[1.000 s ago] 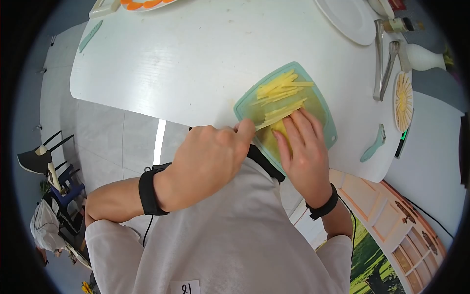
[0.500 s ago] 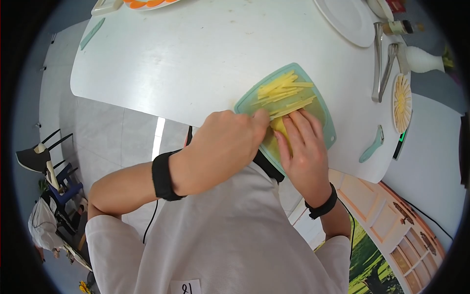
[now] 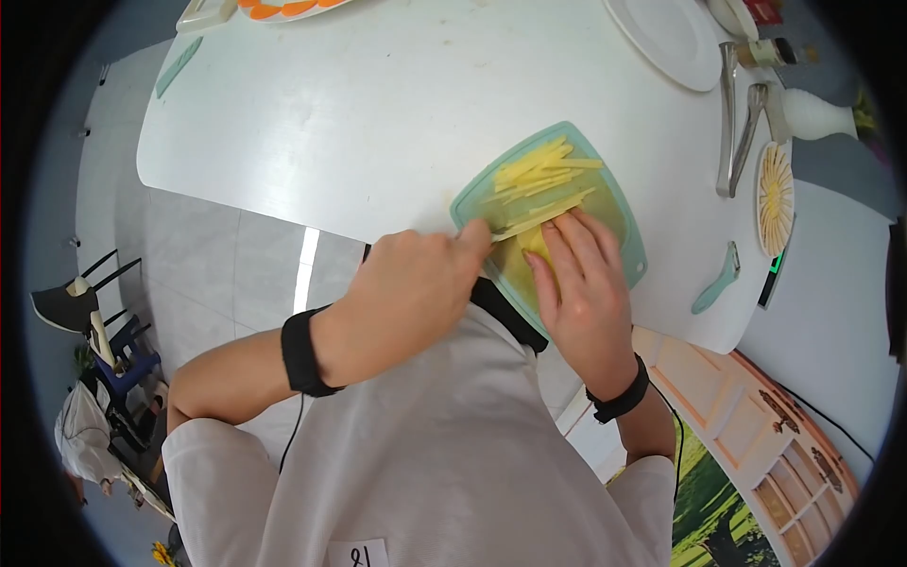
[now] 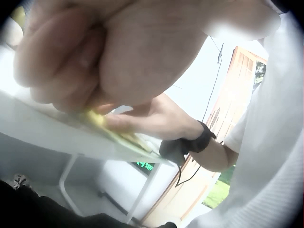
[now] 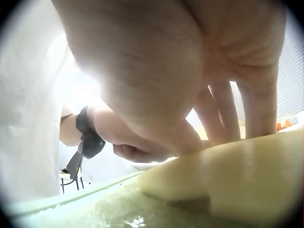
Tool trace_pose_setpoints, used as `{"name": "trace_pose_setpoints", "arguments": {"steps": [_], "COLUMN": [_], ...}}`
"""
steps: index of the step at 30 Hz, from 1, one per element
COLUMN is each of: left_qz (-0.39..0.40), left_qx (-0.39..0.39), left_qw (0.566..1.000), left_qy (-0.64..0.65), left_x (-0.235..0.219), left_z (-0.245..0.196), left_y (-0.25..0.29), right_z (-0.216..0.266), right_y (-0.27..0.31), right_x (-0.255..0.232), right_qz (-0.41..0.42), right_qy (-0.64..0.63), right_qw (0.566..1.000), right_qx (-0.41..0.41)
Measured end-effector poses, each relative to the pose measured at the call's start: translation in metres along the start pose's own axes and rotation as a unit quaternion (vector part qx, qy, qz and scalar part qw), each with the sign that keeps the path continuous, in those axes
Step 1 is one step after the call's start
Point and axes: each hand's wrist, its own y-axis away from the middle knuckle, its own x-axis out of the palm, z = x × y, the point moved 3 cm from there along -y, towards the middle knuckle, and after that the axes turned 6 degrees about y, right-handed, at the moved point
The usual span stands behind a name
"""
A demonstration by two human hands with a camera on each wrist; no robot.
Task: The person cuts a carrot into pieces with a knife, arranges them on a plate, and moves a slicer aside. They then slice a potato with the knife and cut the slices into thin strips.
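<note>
On a green cutting board (image 3: 619, 222), a pile of thin yellow strips (image 3: 543, 170) lies at the far part, with more strips nearer the hands. The left hand (image 3: 402, 298) is curled round a mostly hidden knife, its thin blade (image 3: 499, 236) barely showing beside the nearer strips. The right hand (image 3: 588, 288) holds a yellow block (image 3: 532, 244) on the board between thumb and fingers. The left wrist view shows the curled left hand (image 4: 104, 57) close up. In the right wrist view, fingertips of the right hand (image 5: 190, 71) rest on the pale yellow block (image 5: 228, 178).
A green peeler (image 3: 720, 283) lies right of the board. Metal tongs (image 3: 737, 132), a white plate (image 3: 666, 42) and a plate of arranged slices (image 3: 776, 198) are farther right. Orange slices sit on a plate at the top. Another green-handled tool (image 3: 179, 68) lies far left.
The left hand moved right and toward the far side of the board, then came back left and nearer the body. The right hand stays almost still on the yellow block.
</note>
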Motion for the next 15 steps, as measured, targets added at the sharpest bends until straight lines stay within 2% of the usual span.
{"name": "trace_pose_setpoints", "arguments": {"steps": [5,8,11,15], "left_qz": [0.005,-0.016,0.018,0.006], "left_qx": [0.024,-0.011,-0.051,-0.058], "left_qw": [1.000,0.999,0.999,0.996], "left_qy": [-0.002,0.041,0.003,0.073], "left_x": [0.004,0.003,0.000,-0.003], "left_z": [-0.007,0.004,0.008,0.015], "left_y": [-0.014,-0.002,0.016,0.028], "right_z": [0.002,0.000,0.002,0.002], "right_y": [0.000,-0.001,-0.001,-0.001], "right_x": [0.000,-0.002,-0.001,-0.002], "right_qz": [0.005,0.000,-0.002,-0.002], "right_qy": [0.006,0.005,0.008,0.013], "right_qw": [1.000,1.000,1.000,1.000], "right_qx": [-0.005,-0.004,-0.005,-0.005]}}
